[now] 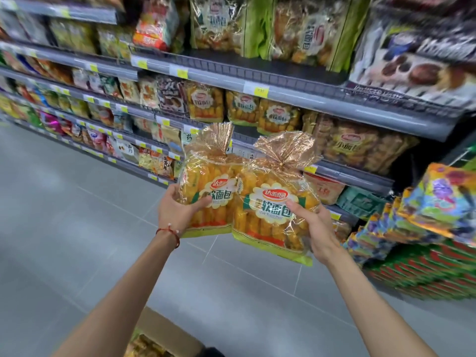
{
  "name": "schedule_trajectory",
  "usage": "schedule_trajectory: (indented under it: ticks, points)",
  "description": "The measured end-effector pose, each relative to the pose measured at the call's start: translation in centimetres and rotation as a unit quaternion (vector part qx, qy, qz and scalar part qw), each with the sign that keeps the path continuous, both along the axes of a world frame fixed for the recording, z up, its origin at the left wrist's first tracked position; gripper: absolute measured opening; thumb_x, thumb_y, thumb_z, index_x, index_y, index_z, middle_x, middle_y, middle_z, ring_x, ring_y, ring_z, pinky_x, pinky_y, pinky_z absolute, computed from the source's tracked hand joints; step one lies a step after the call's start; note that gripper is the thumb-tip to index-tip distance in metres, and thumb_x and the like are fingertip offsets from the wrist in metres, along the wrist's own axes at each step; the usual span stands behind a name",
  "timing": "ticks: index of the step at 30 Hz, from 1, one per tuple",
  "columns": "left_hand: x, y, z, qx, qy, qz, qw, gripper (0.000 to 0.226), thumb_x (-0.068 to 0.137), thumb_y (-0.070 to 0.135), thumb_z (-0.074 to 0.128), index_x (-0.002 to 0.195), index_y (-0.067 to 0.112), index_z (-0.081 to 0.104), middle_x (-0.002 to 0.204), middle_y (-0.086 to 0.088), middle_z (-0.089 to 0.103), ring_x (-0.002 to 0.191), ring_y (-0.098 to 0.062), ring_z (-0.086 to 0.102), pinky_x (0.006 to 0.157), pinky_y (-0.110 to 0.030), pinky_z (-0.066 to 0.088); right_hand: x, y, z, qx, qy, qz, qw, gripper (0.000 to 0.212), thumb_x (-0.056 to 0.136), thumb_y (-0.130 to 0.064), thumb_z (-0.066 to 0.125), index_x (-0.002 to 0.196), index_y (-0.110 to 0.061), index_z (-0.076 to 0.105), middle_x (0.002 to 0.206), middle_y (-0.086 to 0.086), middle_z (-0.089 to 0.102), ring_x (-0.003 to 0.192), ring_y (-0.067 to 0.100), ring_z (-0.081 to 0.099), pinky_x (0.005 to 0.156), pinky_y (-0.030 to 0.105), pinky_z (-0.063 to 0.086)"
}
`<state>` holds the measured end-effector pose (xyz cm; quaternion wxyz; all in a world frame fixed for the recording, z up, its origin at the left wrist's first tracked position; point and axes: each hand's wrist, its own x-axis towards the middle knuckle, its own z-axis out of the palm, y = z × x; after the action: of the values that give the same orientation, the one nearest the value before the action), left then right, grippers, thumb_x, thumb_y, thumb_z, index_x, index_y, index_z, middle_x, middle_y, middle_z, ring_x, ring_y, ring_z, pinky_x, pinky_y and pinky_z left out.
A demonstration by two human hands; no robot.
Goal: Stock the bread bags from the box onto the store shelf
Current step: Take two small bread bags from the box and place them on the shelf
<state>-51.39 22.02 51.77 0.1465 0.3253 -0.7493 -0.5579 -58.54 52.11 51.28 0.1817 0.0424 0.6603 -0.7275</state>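
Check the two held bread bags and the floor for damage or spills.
Nothing stands out. The left bread bag in the left hand and the right bread bag in the right hand look whole, tops tied shut, no tear showing. The grey floor shows no spill. The packs at far right are too blurred to judge.

Left bread bag (206, 191), right bread bag (273, 210): yellow, upright, overlapping mid-air; cardboard box (164, 331) below, open.
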Motion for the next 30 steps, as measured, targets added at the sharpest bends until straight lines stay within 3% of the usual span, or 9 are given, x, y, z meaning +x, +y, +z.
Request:
schedule_trajectory:
  ticks: [3,5,8,13,19,21,24,28,30]
  points:
    - [-3.6,-0.8,-0.2,-0.007,0.008,-0.007,1.0,0.08,0.041,0.061,0.092,0.109,0.031,0.061,0.099,0.012,0.073,0.093,-0.015,0.07,0.085,-0.047,0.058,-3.1,-0.7,0.0,0.008,-0.002,-0.024,1.0,0.033,0.077,-0.033,0.087,0.1,-0.021,0.065,0.095,-0.001,0.081,0.093,0.022,0.076,0.074,0.037,0.056]
    - [-6.2,-1.8,-0.3,-0.012,0.014,-0.017,1.0,0.076,0.045,0.055,0.094,0.11,0.032,0.06,0.1,0.012,0.073,0.093,-0.013,0.07,0.086,-0.045,0.058,-5.3,-1.6,-0.1,-0.002,0.005,-0.033,0.999,0.044,0.079,-0.027,0.086,0.116,-0.018,0.063,0.098,0.0,0.081,0.092,0.021,0.078,0.068,0.034,0.056]
    - [-10.5,-4.2,-1.4,-0.012,0.014,-0.041,0.999,0.077,0.046,0.054,0.094,0.112,0.031,0.061,0.105,0.009,0.072,0.098,-0.014,0.069,0.088,-0.043,0.057,-9.0,-3.5,-0.7,-0.006,0.02,-0.05,0.999,0.07,0.072,-0.029,0.089,0.136,-0.017,0.061,0.11,0.003,0.08,0.101,0.023,0.077,0.085,0.042,0.061]
    - [-19.3,-8.6,-3.7,-0.006,-0.02,-0.094,0.995,0.071,0.05,0.051,0.094,0.109,0.022,0.066,0.099,0.004,0.073,0.094,-0.019,0.069,0.085,-0.043,0.057,-15.1,-7.2,-2.0,0.01,0.025,-0.094,0.995,0.051,0.074,-0.023,0.089,0.121,-0.021,0.068,0.11,0.004,0.08,0.104,0.026,0.077,0.097,0.05,0.058]
    - [-28.0,-13.1,-5.2,-0.012,-0.046,-0.152,0.987,0.06,0.062,0.034,0.092,0.112,0.014,0.065,0.094,0.005,0.072,0.088,-0.014,0.069,0.082,-0.033,0.055,-20.6,-11.5,-3.8,0.052,0.029,-0.153,0.987,0.036,0.076,-0.019,0.09,0.105,-0.029,0.07,0.098,-0.008,0.081,0.089,0.005,0.076,0.084,0.029,0.058]
    - [-30.5,-14.0,-5.4,-0.041,-0.049,-0.178,0.982,0.06,0.065,0.036,0.091,0.113,0.015,0.063,0.094,0.006,0.071,0.086,-0.015,0.068,0.074,-0.027,0.055,-22.3,-12.5,-4.2,0.076,0.037,-0.159,0.984,0.034,0.077,-0.016,0.089,0.102,-0.027,0.07,0.098,-0.007,0.08,0.085,0.002,0.075,0.079,0.026,0.061]
    - [-33.5,-14.4,-5.8,-0.059,-0.046,-0.194,0.978,0.05,0.071,0.029,0.087,0.109,0.014,0.058,0.094,0.01,0.065,0.081,-0.009,0.061,0.059,-0.014,0.044,-25.0,-13.8,-5.1,0.103,0.054,-0.176,0.977,0.037,0.075,-0.013,0.091,0.106,-0.021,0.073,0.099,-0.002,0.081,0.092,0.012,0.076,0.091,0.037,0.061]
    - [-36.6,-15.9,-6.6,-0.061,-0.01,-0.201,0.978,0.068,0.069,0.034,0.089,0.126,0.02,0.056,0.111,0.014,0.059,0.102,-0.008,0.054,0.09,-0.026,0.044,-27.9,-14.4,-6.1,0.102,0.064,-0.201,0.972,0.048,0.073,-0.018,0.093,0.116,-0.02,0.072,0.104,-0.003,0.081,0.099,0.015,0.076,0.091,0.038,0.06]
    - [-38.2,-16.7,-7.3,-0.071,-0.001,-0.194,0.978,0.073,0.065,0.037,0.09,0.128,0.019,0.057,0.117,0.011,0.057,0.108,-0.012,0.052,0.094,-0.03,0.043,-29.2,-14.7,-6.1,0.106,0.083,-0.202,0.97,0.049,0.073,-0.017,0.092,0.117,-0.019,0.072,0.104,-0.004,0.081,0.096,0.011,0.076,0.088,0.032,0.06]
